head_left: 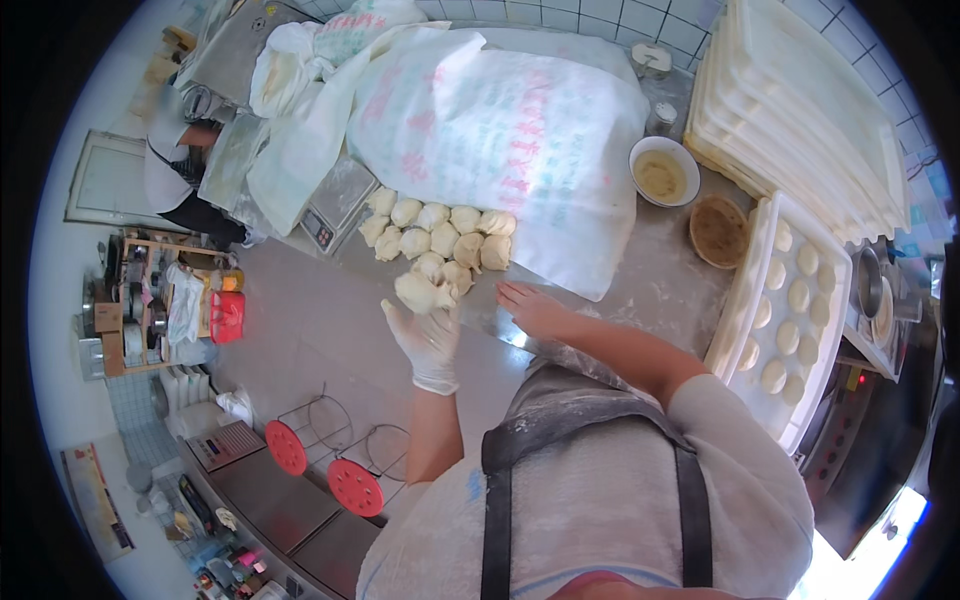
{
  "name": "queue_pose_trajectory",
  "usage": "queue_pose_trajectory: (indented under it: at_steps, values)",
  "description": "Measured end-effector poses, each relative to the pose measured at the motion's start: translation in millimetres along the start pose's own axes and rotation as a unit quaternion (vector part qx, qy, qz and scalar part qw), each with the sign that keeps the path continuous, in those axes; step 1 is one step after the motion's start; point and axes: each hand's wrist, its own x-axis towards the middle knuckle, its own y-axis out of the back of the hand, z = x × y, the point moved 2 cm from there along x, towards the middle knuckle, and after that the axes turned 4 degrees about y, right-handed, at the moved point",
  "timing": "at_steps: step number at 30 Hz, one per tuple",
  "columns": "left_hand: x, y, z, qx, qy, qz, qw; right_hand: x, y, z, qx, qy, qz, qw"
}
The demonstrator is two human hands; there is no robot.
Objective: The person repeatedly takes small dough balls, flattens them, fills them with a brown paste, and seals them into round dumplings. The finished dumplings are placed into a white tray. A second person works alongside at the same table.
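My left hand, in a white glove, is at the front edge of the worktable. Its thumb stands apart, and its fingers are against or just beside a pale dough lump; whether they grip it is unclear. Beyond it, several rounded dough pieces sit close together on the metal surface. Just right of them is my bare right hand, with fingers stretched out and nothing visible in it. White woven plastic sacking, printed with red and green writing, spreads behind the dough and touches its right side.
A digital scale adjoins the dough's left. To the right are a bowl of pale liquid, a brown bowl, a tray of flattened dough rounds and stacked white trays. Red-topped stools stand lower left; another person is far left.
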Motion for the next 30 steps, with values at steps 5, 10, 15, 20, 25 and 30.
queue_pose_trajectory:
  at_steps: [5,10,15,20,25,30]
  values:
    - [-32,23,27,0.084,-0.075,0.105,0.988,25,-15,-7,-0.074,-0.002,-0.018,0.997]
    - [-42,6,28,0.160,-0.077,0.100,0.979,20,-8,-16,-0.019,0.051,-0.121,0.991]
    - [-37,37,27,0.106,-0.059,0.147,0.982,24,-9,-7,-0.083,0.007,-0.079,0.993]
    - [-32,53,26,0.170,-0.054,0.155,0.972,-6,-33,-21,0.035,-0.050,-0.017,0.998]
    - [-16,23,3,0.503,-0.076,0.187,0.840,-11,4,-9,0.228,-0.163,-0.005,0.960]
    - [18,-8,-57,0.812,-0.043,-0.015,0.582,-19,63,-19,0.828,-0.253,0.202,0.457]
